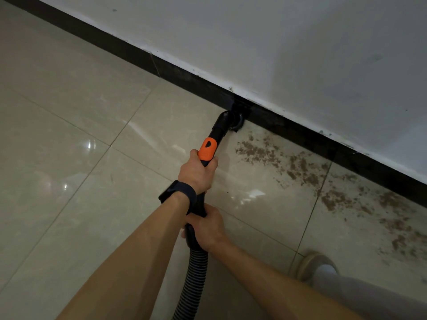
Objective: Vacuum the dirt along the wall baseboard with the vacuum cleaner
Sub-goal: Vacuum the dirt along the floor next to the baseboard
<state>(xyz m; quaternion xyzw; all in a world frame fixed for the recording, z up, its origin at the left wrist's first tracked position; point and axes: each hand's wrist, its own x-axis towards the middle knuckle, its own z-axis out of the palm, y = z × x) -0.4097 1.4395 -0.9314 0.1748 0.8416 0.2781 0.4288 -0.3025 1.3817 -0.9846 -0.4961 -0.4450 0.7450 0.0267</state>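
Observation:
A black vacuum wand with an orange collar (208,148) runs from my hands up to the wall. Its black nozzle (239,115) sits against the dark baseboard (189,79) at floor level. My left hand (198,173), with a dark watch on the wrist, grips the wand just below the orange collar. My right hand (208,227) grips the wand lower down, where the ribbed black hose (196,273) begins. Brown dirt (300,167) lies scattered on the tiles along the baseboard, to the right of the nozzle.
Glossy beige floor tiles (80,158) spread out to the left. The white wall (300,54) rises above the baseboard. My foot in a beige slipper (314,264) stands at the lower right, near the dirt.

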